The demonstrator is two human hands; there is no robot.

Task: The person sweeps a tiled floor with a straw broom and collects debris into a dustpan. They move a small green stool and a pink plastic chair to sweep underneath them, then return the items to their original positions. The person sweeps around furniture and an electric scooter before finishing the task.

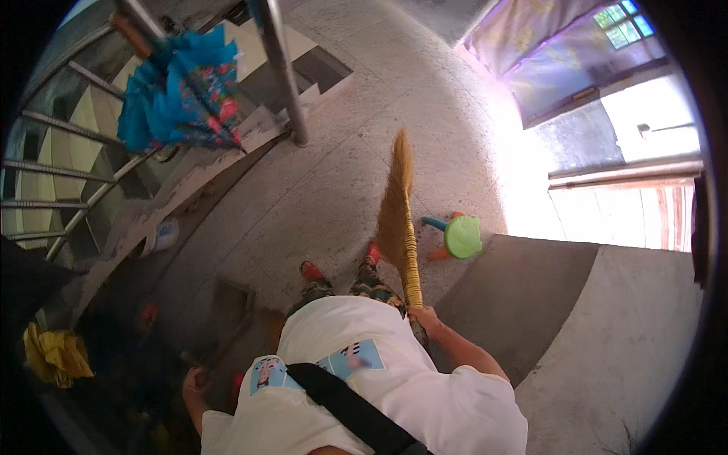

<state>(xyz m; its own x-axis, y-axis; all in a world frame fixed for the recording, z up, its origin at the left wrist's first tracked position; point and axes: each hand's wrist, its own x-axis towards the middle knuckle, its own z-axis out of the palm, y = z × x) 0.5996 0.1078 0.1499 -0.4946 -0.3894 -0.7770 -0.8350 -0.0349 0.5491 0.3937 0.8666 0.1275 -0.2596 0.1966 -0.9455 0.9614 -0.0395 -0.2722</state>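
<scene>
As the head view shows, our right hand (427, 320) is closed around the handle of the broom (396, 205) at the lower middle of the frame, the bristles pointing up through its centre above the floor (326, 174). Our left hand (195, 385), lower left, has bent fingers; we cannot tell whether it grasps anything in that shadow. The broom is in hand, then, but we make out no gathered dirt, so how much sweeping is done or left we cannot judge. A green-topped stool (462, 235) stands right of the broom.
</scene>
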